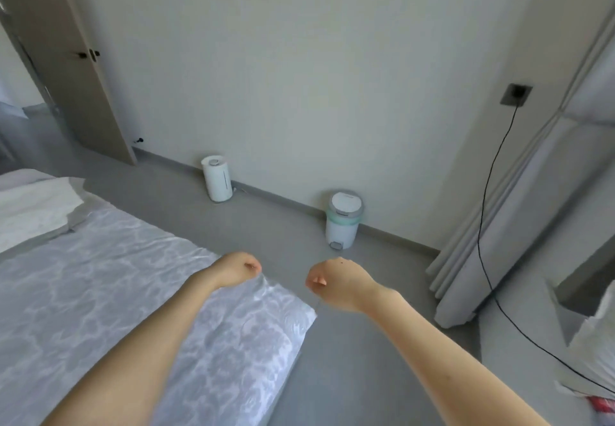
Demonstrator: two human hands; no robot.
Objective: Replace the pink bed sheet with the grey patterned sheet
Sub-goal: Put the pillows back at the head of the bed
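Pinching the grey sheet's (pixel 139 292) edge, left hand (pixel 238 267) tugs at the bed corner; right hand (pixel 336 284) curls shut, holding nothing visible. Sheet covers the bed — best pull taut, even, then tuck under.

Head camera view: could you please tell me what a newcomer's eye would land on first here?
First, the two bare arms reaching forward at centre: the left hand pinches the edge of the grey patterned sheet, while the right hand is curled just past the sheet's corner, over the floor. The sheet covers the bed at lower left. Against the far wall stand a white humidifier and a small pedal bin.
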